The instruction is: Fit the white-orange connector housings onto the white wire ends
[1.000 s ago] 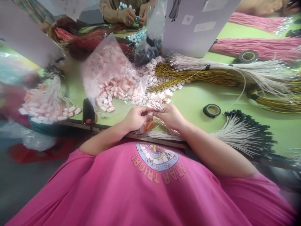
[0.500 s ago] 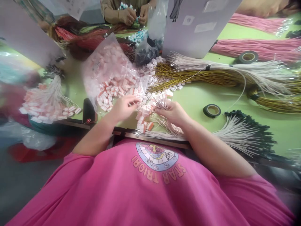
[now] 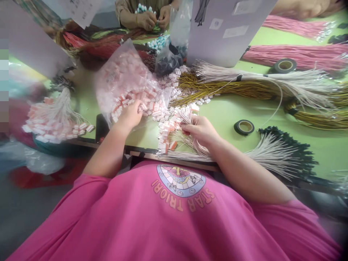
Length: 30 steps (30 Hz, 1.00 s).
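left hand [image 3: 130, 115]: left of the middle of the frame, fingertips down at the near edge of the heap of small plugs [image 3: 152, 105]; whether they are pinched on one, i cannot tell.
right hand [image 3: 203, 131]: in the middle of the frame, thumb and fingers clamped around a bunch of thin white wires [image 3: 185, 115].
wires: the tips fan out above the right hand, and the tails seem to run down below it toward the table edge. likely light, bendy and quick to tangle; best held a little behind the tips, which look easily bent.
plugs: white and orange, heaped in the middle, partly under a clear bag [image 3: 123, 61], more lying near the table edge. probably light, hard and a bit slick; take one by its sides between thumb and fingertip.
around: a roll of tape [image 3: 244, 127] right of the middle, white wires with black ends [image 3: 280, 152] at lower right, a bunch of wires with plugs on [image 3: 56, 123] at left.
hidden: the left fingertips among the plugs; the right palm; most of a phone [image 3: 101, 126] behind the left forearm.
cut off: a co-worker [image 3: 148, 16] at the top edge.
hard to make out: single wires within the fist; the blurred far left, its edge covered by coloured blocks.
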Motion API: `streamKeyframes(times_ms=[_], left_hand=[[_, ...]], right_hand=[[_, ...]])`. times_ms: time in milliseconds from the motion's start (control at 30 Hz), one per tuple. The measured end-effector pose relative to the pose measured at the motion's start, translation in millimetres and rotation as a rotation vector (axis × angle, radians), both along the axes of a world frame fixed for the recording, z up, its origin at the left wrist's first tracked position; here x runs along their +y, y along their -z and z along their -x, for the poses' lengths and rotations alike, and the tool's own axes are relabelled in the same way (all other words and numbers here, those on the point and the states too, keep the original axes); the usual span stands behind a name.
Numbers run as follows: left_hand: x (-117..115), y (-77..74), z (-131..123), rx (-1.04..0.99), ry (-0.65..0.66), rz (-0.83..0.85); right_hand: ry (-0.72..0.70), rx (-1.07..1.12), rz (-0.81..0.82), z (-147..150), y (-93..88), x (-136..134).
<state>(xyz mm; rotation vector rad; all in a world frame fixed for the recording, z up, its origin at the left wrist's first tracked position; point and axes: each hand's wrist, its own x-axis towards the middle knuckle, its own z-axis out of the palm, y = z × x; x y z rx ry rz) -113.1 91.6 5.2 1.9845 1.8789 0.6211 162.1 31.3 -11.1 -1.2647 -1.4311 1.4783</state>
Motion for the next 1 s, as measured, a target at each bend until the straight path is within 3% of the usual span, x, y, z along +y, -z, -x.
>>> streamKeyframes(times_ms=[67, 200, 300, 500, 833, 1000], left_hand=[[-17.8, -8.3, -12.4, -0.228, 0.069, 0.110], [-55.5, -15.7, -48.1, -0.836, 0.293, 0.488], [-67.1, -10.4, -68.0, -1.042, 0.276, 0.615], [-63.3, 1.7, -76.0, -1.035, 0.263, 0.601], [-68.2, -7.1, -83.6, -0.846, 0.210, 0.533], [-72.2, -4.1, -83.1, -0.703, 0.216, 0.388]], right_hand=[[-0.023, 0.016, -0.001, 0.9, -3.4, -1.5], [-0.065, 0.004, -0.037, 1.9, -13.2, -4.4], [-0.050, 0.019, -0.066, 2.0, -16.8, -5.9], [-0.015, -0.096, -0.143, 4.8, -13.2, -10.2], [0.062, -0.319, -0.237, 8.6, -14.8, -12.8], [0.021, -0.306, -0.233, 8.8, -16.2, -13.1]])
